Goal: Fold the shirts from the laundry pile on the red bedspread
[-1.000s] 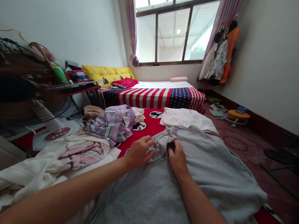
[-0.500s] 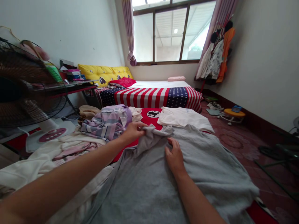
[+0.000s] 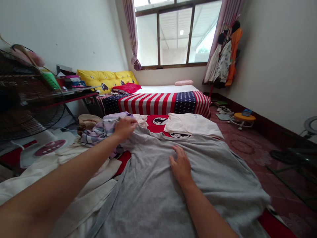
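Observation:
A grey shirt point(image 3: 153, 185) lies spread out in front of me, its far edge reaching a folded white shirt point(image 3: 193, 124). My left hand point(image 3: 125, 127) is closed on the far left part of the grey shirt and pulls it outward. My right hand point(image 3: 182, 163) rests on the middle of the cloth, fingers loosely bent and apart, gripping nothing. Just left of my left hand lies a crumpled purple and grey plaid garment point(image 3: 95, 132), partly covered by the grey cloth.
White clothes point(image 3: 74, 165) are heaped at the left beside a floor fan point(image 3: 29, 96). Red patterned cloth point(image 3: 158, 120) shows beneath the clothes. Beyond stands a bed point(image 3: 148, 102) with a flag-print cover. A yellow stool point(image 3: 241, 117) stands on the floor at right.
My left hand has moved left, drawing the bunched far edge of the grey shirt out flatter over the plaid garment. My right hand stays on the cloth. The view has shifted slightly.

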`<state>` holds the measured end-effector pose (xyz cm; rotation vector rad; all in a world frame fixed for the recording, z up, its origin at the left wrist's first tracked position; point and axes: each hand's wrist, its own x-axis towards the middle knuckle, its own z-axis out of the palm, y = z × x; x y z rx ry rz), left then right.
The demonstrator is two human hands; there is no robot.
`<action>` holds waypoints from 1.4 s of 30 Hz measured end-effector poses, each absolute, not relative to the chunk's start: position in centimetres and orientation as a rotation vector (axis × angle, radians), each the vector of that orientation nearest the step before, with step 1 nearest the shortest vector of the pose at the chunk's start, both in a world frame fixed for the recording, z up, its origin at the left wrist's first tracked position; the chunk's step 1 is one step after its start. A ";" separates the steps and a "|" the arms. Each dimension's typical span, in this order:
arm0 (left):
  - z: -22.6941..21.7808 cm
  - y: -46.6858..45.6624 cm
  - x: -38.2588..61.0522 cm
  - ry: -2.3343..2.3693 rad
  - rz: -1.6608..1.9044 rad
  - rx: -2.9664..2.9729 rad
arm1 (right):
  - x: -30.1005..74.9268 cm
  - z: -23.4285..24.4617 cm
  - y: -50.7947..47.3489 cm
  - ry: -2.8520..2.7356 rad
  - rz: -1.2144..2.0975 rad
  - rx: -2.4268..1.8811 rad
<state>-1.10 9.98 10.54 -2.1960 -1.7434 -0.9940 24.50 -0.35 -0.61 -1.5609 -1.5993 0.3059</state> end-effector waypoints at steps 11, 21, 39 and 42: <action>3.9 9.0 10.6 -1.708 -0.676 -2.656 | 24.7 -0.8 -0.4 -1.614 0.320 -1.534; 0.6 11.9 12.3 -1.863 -0.843 -2.509 | 24.8 -0.7 -0.5 -1.600 0.352 -1.514; 1.6 10.8 10.4 -1.860 -0.834 -2.377 | 25.7 0.4 -0.6 -1.277 0.675 -1.336; 1.4 10.9 10.3 -1.890 -0.894 -2.354 | 26.7 2.4 -0.7 -1.124 0.813 -1.324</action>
